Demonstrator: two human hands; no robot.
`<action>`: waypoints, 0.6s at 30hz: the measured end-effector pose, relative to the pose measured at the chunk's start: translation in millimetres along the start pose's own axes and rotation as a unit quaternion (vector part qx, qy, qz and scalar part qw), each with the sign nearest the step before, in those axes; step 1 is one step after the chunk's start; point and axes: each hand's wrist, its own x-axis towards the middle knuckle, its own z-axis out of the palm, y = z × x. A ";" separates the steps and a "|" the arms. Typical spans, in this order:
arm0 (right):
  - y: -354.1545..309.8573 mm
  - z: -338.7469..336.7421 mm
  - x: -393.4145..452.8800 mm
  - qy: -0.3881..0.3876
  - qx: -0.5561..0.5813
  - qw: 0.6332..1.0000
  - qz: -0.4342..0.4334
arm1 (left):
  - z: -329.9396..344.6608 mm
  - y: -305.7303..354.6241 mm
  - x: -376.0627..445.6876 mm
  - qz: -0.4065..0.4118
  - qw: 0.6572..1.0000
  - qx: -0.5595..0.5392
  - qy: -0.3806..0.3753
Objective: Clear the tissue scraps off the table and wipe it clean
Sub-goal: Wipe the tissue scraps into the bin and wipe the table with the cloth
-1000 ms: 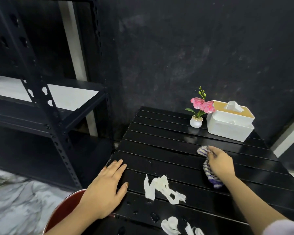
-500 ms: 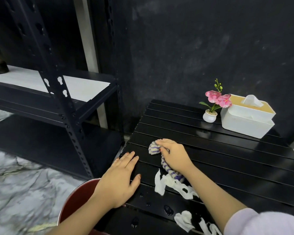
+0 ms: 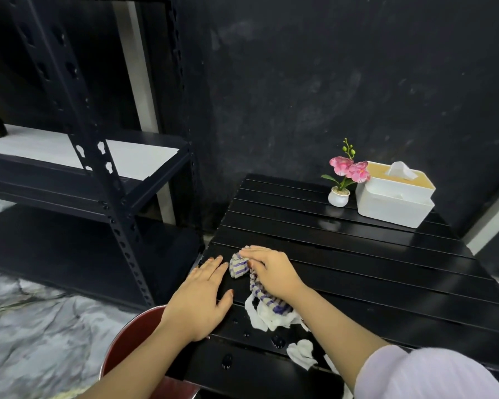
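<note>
Right fingers (image 3: 252, 250): lying together, curled down over a cloth (image 3: 238, 267) and pinning it to the table (image 3: 357, 272) — holding the cloth under the palm.
Right hand (image 3: 272, 272): pressing palm-down near the table's left edge; forearm running back to a pale lilac sleeve (image 3: 427, 375) at lower right.
Left fingers (image 3: 211, 266): stretched out flat and close together, thumb spread to the side; gripping nothing.
Left hand (image 3: 200, 298): resting palm-down on the table's left front corner, fingertips just beside the cloth.
Cloth: bunched, white with purple and grey stripes; one end is sticking out ahead of the right thumb, the other is trailing back under the wrist.
Scraps, near pile (image 3: 267, 315): white, crumpled, torn strips — lying against the cloth's trailing end, between the two wrists.
Scraps, front edge (image 3: 301, 352): more white pieces sitting at the front edge beneath the right forearm, partly hidden by it.
Table: black, glossy, slatted; dark droplets are showing near the front.
Far corner: a white tissue box (image 3: 393, 204) is standing with a small potted pink flower (image 3: 342, 180) just beside it.
Below table: the rim of a red bin (image 3: 127, 344) is showing under the left forearm.
Left side: a black shelf rack (image 3: 98, 156) is standing beside the table.
</note>
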 end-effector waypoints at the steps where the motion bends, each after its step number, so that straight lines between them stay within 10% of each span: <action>1: -0.6 -3.1 -2.2 0.028 0.019 0.999 0.012 | -0.3 -0.2 0.0 -0.001 1.000 -0.002 0.001; 8: 30.0 -69.1 -54.0 0.269 0.077 0.945 0.169 | -2.3 1.3 -0.5 -0.003 1.000 0.006 -0.008; 18: 90.3 -161.1 -224.8 0.352 -0.085 0.858 0.364 | -16.0 16.0 -18.2 -0.011 1.000 0.012 -0.012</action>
